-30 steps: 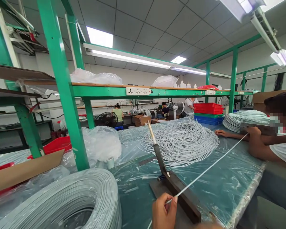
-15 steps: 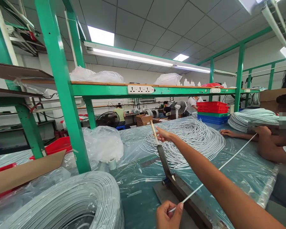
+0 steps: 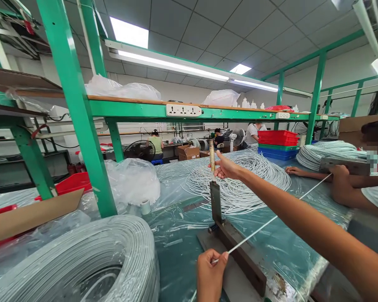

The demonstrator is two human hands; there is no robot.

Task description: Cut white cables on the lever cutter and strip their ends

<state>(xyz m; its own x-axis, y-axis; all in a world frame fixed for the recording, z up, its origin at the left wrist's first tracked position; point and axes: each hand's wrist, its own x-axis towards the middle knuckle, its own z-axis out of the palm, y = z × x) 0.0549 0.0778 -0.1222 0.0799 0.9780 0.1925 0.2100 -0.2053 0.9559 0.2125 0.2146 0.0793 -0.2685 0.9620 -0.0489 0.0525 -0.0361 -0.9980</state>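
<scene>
**Cable stretched across the lever cutter**

The left hand (image 3: 209, 272) pinches a white cable (image 3: 264, 224) lying taut over the cutter's base (image 3: 239, 256). The right hand (image 3: 225, 167) grips the raised cutter handle (image 3: 212, 157). A co-worker's hand (image 3: 338, 171) grasps the cable's far end

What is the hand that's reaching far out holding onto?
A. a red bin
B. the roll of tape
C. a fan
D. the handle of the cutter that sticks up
D: the right hand is wrapped around the top of the cutter handle, which stands up from the cutter base on the table.
</scene>
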